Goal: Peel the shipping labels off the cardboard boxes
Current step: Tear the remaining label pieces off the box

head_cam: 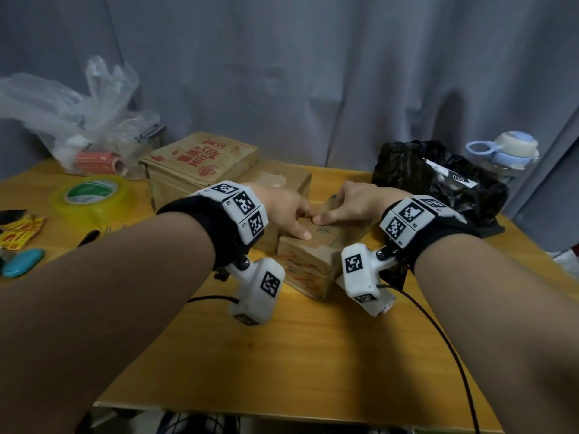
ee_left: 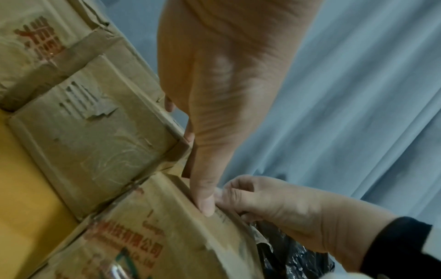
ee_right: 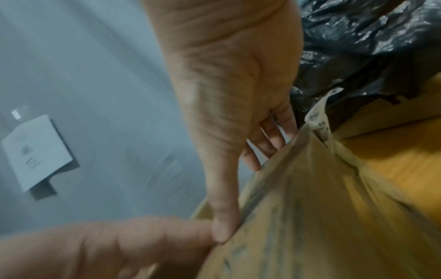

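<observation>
A small cardboard box (head_cam: 308, 266) with orange print on its side lies tilted on the yellow table (head_cam: 313, 355). My left hand (head_cam: 305, 222) presses its thumb (ee_left: 206, 203) on the box's top edge (ee_left: 167, 207), fingers fairly straight toward the plain box behind. My right hand (head_cam: 326, 211) grips the same box: its thumb (ee_right: 222, 226) lies on the top face, its fingers (ee_right: 269, 143) curl over the far edge. The two thumbs touch. A crumpled pale label edge (ee_right: 319, 117) stands up at the box's far corner.
A plain box (head_cam: 282, 180) and a larger red-printed box (head_cam: 200, 161) sit just behind. A black bag (head_cam: 438, 183) lies at the right, a bottle (head_cam: 504, 151) beyond it. A yellow tape roll (head_cam: 94, 195), clear plastic bags (head_cam: 69, 111) and small items fill the left.
</observation>
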